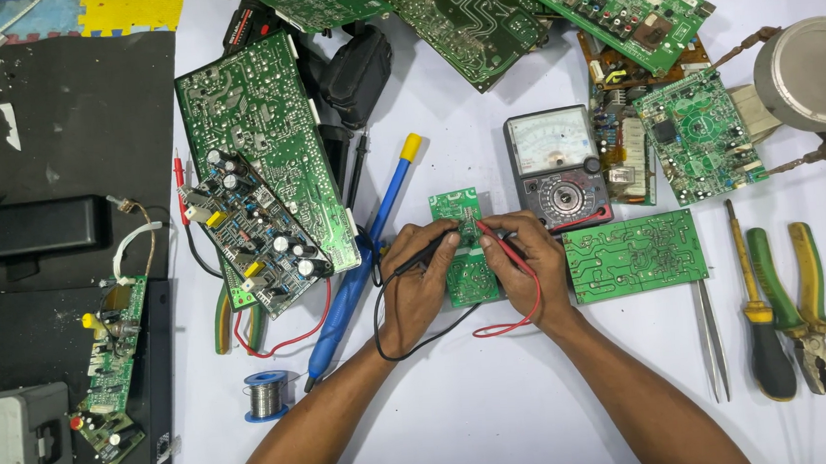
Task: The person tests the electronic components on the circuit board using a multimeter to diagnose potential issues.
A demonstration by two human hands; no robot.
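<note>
Small green PCB [468,243] w/ both hands' probes touching it.

Take the small green board [467,248] as your landmark. Below it, toward you, the white table [481,409] lies bare between your forearms — the widest way in. Left of it the blue soldering iron [362,264] lies slantwise, blocking a sideways pass. Just above-right sits the analog meter [555,168]; right of it, another green board [634,255], then tweezers [712,338], screwdriver [758,321] and pliers [804,304]. Above — overlapping circuit boards [476,13].
</note>
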